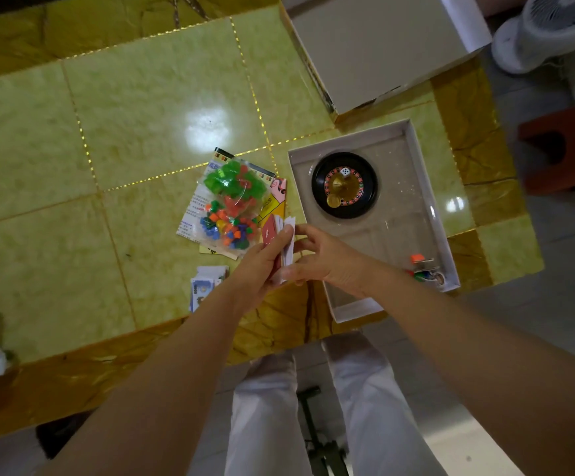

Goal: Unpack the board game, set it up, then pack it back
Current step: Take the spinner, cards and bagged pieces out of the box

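Fingers [281, 237] of the left hand [258, 269] curl round the red-backed face of a small deck of cards [288, 250], and the right hand [329, 261] pinches its white edges, at centre frame above the near edge of the tiled table [135, 139]. The loose deck looks light, slick and apt to splay, so a grip across the long edges should keep it square. Just left lie a stack of paper money [207, 283] and a bag of plastic pieces [231, 201]. Beyond, the box base [427, 187] holds a roulette wheel [344, 185], with the lid [382, 53] at upper right.
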Tool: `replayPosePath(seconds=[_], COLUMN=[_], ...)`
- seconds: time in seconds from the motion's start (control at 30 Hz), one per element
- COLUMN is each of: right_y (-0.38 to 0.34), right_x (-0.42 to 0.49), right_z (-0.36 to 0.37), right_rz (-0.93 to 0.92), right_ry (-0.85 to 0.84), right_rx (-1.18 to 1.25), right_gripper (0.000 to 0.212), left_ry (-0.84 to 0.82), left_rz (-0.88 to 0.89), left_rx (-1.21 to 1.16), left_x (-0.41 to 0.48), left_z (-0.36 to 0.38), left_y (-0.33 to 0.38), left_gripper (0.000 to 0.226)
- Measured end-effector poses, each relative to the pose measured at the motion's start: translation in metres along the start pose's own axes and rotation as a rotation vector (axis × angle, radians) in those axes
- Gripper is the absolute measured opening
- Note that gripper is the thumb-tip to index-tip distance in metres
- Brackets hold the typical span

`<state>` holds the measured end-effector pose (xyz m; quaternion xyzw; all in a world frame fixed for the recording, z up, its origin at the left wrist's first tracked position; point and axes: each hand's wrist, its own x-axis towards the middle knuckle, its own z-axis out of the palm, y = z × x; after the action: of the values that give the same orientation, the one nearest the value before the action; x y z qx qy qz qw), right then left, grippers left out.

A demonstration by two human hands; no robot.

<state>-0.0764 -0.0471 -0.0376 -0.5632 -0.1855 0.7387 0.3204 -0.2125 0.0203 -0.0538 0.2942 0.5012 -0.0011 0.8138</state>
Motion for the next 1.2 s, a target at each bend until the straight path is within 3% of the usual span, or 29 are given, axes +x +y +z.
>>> replayPosePath(seconds=[0.13, 0.3, 0.37, 0.5, 0.7, 0.9, 1.07, 1.2], right_y=[0.003, 0.011, 0.010, 0.005, 0.005, 0.010, 0.013, 0.018], right_x=[0.009, 0.027, 0.032, 0.035, 0.044, 0.052, 0.056, 0.064], right_z=[0.019, 0.038, 0.043, 0.051, 0.066, 0.074, 0.081, 0.083], right_rz=[-0.114, -0.176, -0.181, -0.229, -0.188, -0.175, -0.191, -0.177], right_ry=[0.034, 0.074, 0.111, 0.163, 0.131, 0.124, 0.113, 0.084], right_rx=[-0.347, -0.553, -0.580, -0.664, -0.691, -0.638, -0.635, -0.612], right_gripper=[0.107, 0.142, 0.139, 0.112, 0.098, 0.127, 0.123, 0.114], left_ry=[-0.004, -0.059, -0.086, -0.102, -0.152, -0.089, -0.087, -0.091], left_rz=[0.018, -0.078, -0.108, -0.151, -0.158, -0.120, -0.125, -0.140], left_rx=[-0.198, -0.264, -0.280, -0.237, -0.209, -0.263, -0.250, -0.169], left_x=[-0.008, -0.019, -0.023, -0.026, -0.028, -0.028, -0.030, -0.029], left_z=[-0.008, -0.021, -0.027, -0.041, -0.049, -0.063, -0.069, -0.080], left_y=[0.001, 0.005, 0.005, 0.004, 0.005, 0.002, 0.001, -0.005], left_gripper=[0.038, 0.044, 0.043, 0.042, 0.068, 0.025, 0.017, 0.030])
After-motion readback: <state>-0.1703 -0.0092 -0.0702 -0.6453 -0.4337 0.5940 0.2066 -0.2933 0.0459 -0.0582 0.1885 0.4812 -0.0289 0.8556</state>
